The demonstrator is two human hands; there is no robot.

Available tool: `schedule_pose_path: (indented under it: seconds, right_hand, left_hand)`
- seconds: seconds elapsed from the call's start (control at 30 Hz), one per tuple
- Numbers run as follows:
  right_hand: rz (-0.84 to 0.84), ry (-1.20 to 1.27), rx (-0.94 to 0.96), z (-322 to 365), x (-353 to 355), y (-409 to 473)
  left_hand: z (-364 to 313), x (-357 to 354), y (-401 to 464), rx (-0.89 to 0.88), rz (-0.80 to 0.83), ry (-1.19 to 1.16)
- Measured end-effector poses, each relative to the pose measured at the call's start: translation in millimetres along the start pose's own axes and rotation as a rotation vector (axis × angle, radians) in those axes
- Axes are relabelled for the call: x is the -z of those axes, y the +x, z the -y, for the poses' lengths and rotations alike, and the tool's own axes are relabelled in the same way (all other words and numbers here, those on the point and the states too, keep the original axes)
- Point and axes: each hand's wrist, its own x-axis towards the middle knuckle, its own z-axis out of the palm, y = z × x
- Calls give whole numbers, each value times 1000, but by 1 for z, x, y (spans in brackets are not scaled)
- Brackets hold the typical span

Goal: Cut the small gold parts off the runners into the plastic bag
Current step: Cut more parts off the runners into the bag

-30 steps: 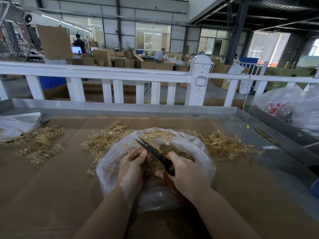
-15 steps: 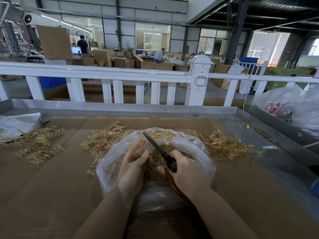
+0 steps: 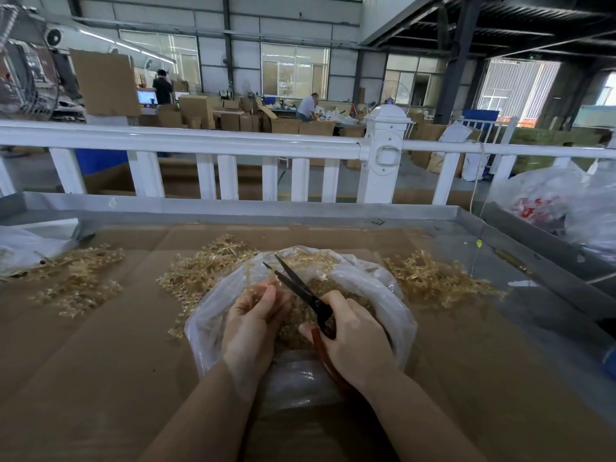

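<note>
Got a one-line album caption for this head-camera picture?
Left hand holds a gold runner over the plastic bag; right hand works open scissors.

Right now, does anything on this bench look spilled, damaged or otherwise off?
Nothing stands out. The left hand holds a runner over the open plastic bag, the right hand works the scissors, blades parted. Gold runner piles lie loose on the cardboard, as the job would leave them.

Thin, glossy, see-through plastic bag [image 3: 376, 288] holds shiny gold plastic parts [image 3: 336, 288]. Scissors [image 3: 301, 291] have dark matt metal blades and a smooth reddish handle. Matt brown cardboard [image 3: 100, 355] covers the dull grey metal bench [image 3: 300, 208].
</note>
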Motion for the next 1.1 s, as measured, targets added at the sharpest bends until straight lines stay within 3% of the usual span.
schedule_pose_path:
  seconds: [0.27, 0.43, 0.63, 0.7, 0.83, 1.1]
  right_hand:
    - [-31, -68, -39, 4, -7, -1]
    - [-43, -76, -51, 1, -9, -2]
    - [-73, -57, -52, 0, -10, -4]
    - [-79, -46, -48, 1, -9, -4]
    - [-133, -5, -43, 3, -6, -5]
    - [-187, 23, -6, 4, -5, -7]
  left_hand:
    - [1, 0, 0, 2, 30, 29]
    - [7, -4, -9, -225, 9, 492]
    - [6, -2, -12, -357, 79, 668]
    - [7, 0, -9, -316, 55, 634]
    - [2, 0, -4, -45, -43, 34]
    - [-1, -3, -3, -33, -39, -13]
